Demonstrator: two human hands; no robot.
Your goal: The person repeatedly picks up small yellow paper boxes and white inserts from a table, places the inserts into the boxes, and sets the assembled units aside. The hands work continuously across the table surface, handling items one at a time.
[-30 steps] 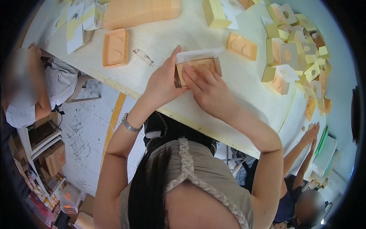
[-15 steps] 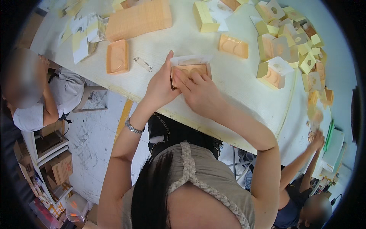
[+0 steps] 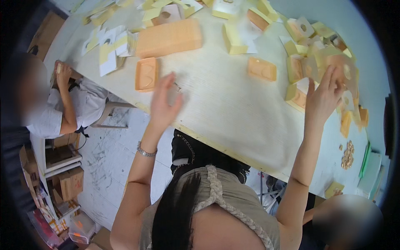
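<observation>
My left hand [image 3: 164, 106] hovers over the table's near side with fingers spread and empty. Just beyond its fingertips lies an orange plastic insert tray [image 3: 146, 75] with rounded hollows. My right hand [image 3: 325, 95] reaches to the pile at the right, fingers stretched out and thumb apart. At its fingertips is a small open carton [image 3: 341, 62], smeared by motion, and the hand does not appear to grip it. Beside the hand stands a yellow-and-white carton [image 3: 295, 96] with an orange insert inside. Another orange insert tray [image 3: 261, 69] lies on the table between my hands.
A long stack of orange inserts [image 3: 168, 38] sits at the far left, beside flat folded cartons [image 3: 110, 54]. An open carton [image 3: 235, 40] stands at the back. Small gold-coloured pieces [image 3: 347, 155] lie at the far right. Co-workers sit to the left and the lower right.
My hands have separated. The carton they held before me is no longer there; my right hand has swung right to the pile, and my left hand has moved slightly left and opened.
</observation>
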